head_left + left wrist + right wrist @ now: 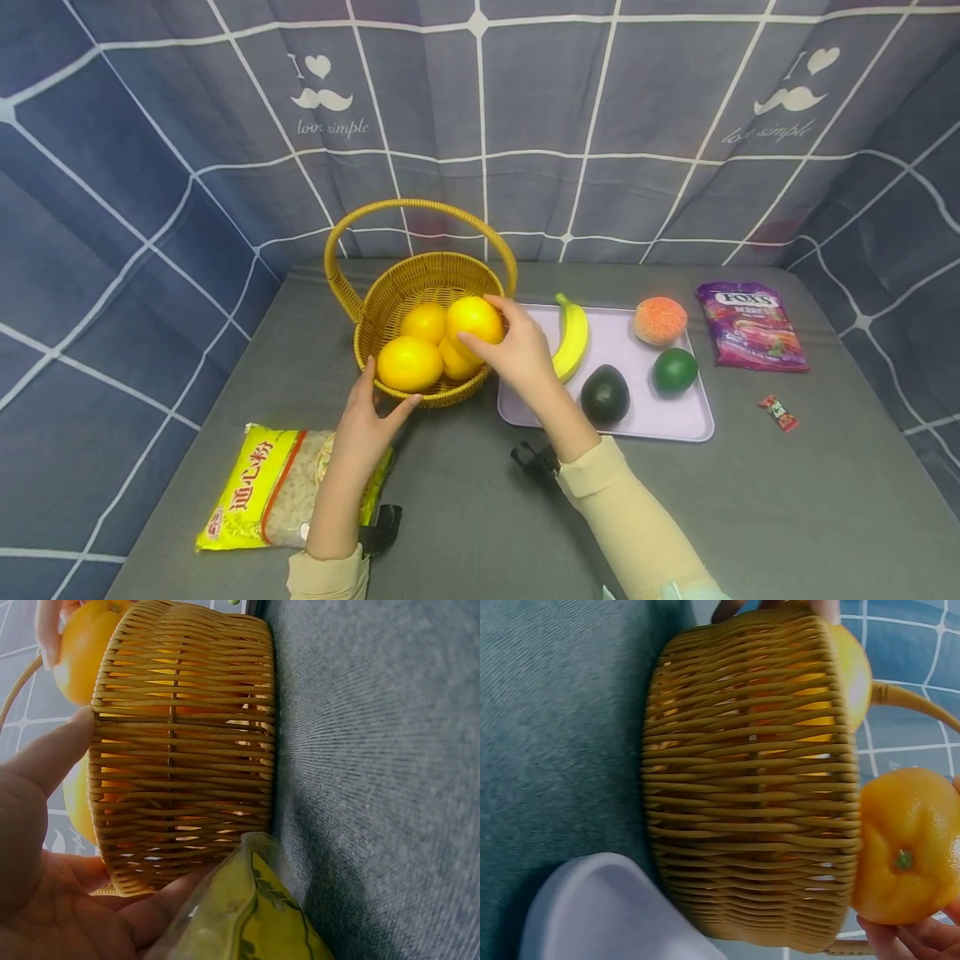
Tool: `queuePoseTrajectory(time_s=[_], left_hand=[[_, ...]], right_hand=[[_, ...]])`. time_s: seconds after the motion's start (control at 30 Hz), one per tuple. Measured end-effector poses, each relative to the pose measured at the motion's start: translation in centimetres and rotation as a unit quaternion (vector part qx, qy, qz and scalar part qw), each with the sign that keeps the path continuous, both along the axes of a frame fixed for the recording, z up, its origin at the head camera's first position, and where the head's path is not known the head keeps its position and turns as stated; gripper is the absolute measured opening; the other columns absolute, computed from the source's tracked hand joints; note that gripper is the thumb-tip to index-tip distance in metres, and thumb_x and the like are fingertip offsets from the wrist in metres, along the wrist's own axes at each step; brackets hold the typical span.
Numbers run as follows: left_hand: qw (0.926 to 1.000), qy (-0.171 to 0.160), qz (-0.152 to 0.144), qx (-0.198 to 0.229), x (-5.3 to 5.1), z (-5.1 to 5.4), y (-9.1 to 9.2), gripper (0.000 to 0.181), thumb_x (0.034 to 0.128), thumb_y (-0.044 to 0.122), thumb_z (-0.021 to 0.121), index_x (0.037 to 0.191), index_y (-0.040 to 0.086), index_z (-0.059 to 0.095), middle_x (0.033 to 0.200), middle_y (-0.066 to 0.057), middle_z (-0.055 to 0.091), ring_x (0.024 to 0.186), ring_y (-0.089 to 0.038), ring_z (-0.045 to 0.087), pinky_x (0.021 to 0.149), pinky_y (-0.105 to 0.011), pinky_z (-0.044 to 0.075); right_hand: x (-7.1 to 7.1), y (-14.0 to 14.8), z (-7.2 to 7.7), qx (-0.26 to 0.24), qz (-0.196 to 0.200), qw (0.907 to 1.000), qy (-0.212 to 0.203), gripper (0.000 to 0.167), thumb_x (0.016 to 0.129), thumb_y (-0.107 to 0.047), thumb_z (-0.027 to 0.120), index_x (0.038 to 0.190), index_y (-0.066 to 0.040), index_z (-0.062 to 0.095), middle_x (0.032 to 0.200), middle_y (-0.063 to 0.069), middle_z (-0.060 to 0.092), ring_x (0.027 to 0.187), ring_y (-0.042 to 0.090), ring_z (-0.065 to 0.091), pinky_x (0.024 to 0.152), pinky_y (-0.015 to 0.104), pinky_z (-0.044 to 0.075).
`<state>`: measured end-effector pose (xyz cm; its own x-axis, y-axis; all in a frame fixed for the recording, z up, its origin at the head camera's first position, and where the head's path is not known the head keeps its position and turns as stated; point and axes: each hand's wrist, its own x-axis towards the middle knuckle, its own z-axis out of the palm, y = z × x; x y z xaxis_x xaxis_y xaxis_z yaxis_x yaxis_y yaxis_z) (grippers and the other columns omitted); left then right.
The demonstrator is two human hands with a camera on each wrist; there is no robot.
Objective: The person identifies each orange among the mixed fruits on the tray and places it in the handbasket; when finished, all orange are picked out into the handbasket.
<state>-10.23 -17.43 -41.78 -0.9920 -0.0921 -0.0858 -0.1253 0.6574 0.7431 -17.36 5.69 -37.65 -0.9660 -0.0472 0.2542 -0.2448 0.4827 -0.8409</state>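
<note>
My right hand (522, 348) grips an orange (474, 320) between thumb and fingers at the right side of a yellow-brown wicker basket (438, 265). In the right wrist view that orange (907, 844) shows its green stem spot and sits above the rim level. Several more oranges, including a large one (409, 364) at the front left, lie inside the basket. My left hand (366, 425) holds the basket's front-left rim, its thumb at the front and its fingers round the left side. In the left wrist view the thumb (64, 750) touches the woven rim.
A lilac tray (697, 421) right of the basket carries a banana (572, 337), an avocado (604, 395), a green fruit (674, 371) and a peach-coloured fruit (660, 321). Beyond lie a purple candy bag (752, 326) and a small red wrapped candy (780, 412). A yellow pasta bag (258, 483) lies under the left forearm.
</note>
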Motion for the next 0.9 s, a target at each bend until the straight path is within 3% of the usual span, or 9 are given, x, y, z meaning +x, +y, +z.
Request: queuePoseTrajectory(time_s=[0.9], left_hand=[[0.9999, 0.012, -0.003, 0.001, 0.0, 0.1, 0.1, 0.104, 0.0838, 0.061, 0.064, 0.156, 0.014, 0.007, 0.156, -0.021, 0.016, 0.127, -0.042, 0.045, 0.099, -0.057, 0.038]], right_hand=[[-3.2, -3.1, -0.4, -0.004, -0.011, 0.9995, 0.028, 0.072, 0.082, -0.045, 0.074, 0.14, -0.01, 0.048, 0.137, 0.01, 0.052, 0.121, 0.026, 0.05, 0.1, 0.043, 0.041]])
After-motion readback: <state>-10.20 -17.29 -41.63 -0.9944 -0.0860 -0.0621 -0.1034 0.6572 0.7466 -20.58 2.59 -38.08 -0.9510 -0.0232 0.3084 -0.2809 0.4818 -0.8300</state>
